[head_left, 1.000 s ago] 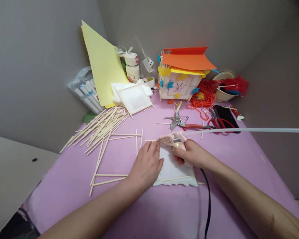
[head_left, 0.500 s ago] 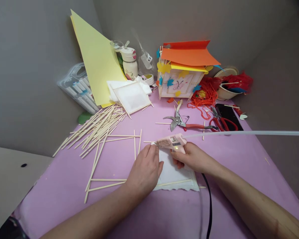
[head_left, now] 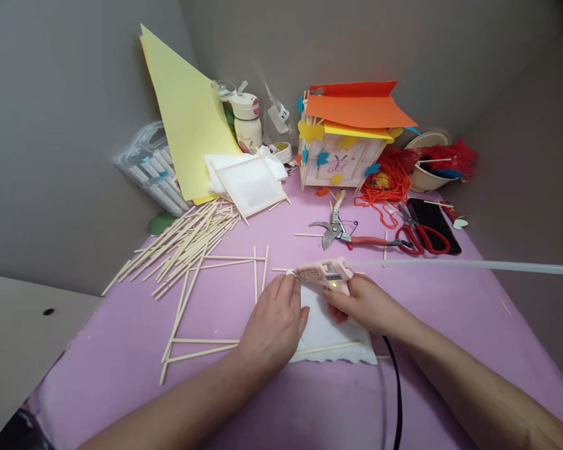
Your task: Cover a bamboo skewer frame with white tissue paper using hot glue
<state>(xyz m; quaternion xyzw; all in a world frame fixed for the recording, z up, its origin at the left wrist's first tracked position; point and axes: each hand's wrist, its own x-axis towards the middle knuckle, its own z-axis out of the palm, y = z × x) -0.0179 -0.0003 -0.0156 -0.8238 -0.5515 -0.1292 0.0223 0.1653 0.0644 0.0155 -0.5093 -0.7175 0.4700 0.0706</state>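
My right hand (head_left: 356,300) is wrapped round the handle of a pale pink glue gun (head_left: 331,273), a long clear glue stick (head_left: 473,267) jutting from its back. The nozzle points left, close to my left fingertips. My left hand (head_left: 279,319) lies with fingers stretched out over the left edge of a stick frame covered in white cloth (head_left: 331,328), thumb apart. A bit of cloth shows at its fingertips. Whether the nozzle touches the cloth is too small to tell. Left of that hand lies an open frame of wooden sticks (head_left: 204,341).
Loose wooden sticks (head_left: 182,250) are heaped on the left. Behind lie a finished white panel (head_left: 253,184), pruning shears (head_left: 333,230), scissors (head_left: 422,239) and a phone (head_left: 434,219). A decorated paper-roofed house (head_left: 342,153) stands at the back. The gun's black cord (head_left: 398,394) runs toward me.
The glue gun has shifted slightly relative to the frame, and its glue stick now slants down toward the right. My left hand stays on the frame's edge. The whole view has moved a little.
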